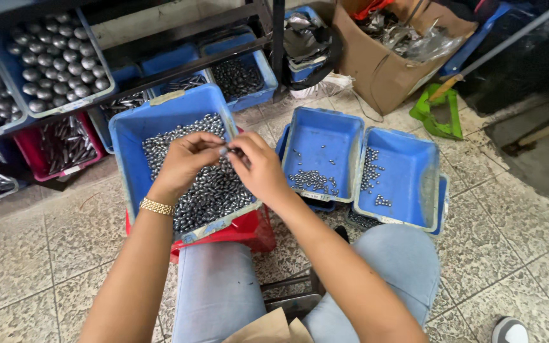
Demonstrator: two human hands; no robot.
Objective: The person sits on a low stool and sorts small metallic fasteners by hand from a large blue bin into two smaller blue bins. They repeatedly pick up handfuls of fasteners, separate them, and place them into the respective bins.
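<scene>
A blue bin (133, 130) full of small grey metal weights (214, 194) rests on a red crate (249, 228) in front of my knees. Both hands hover over it. My left hand (182, 162), with a gold bracelet on the wrist, and my right hand (258, 166) meet fingertip to fingertip and pinch one small grey weight (223, 151) between them.
Two blue trays (322, 136) (414, 171) with a few weights stand to the right on the tiled floor. Shelf bins with larger grey weights (58, 54) line the left. A cardboard box (382, 70) and a green tool (440, 111) sit behind.
</scene>
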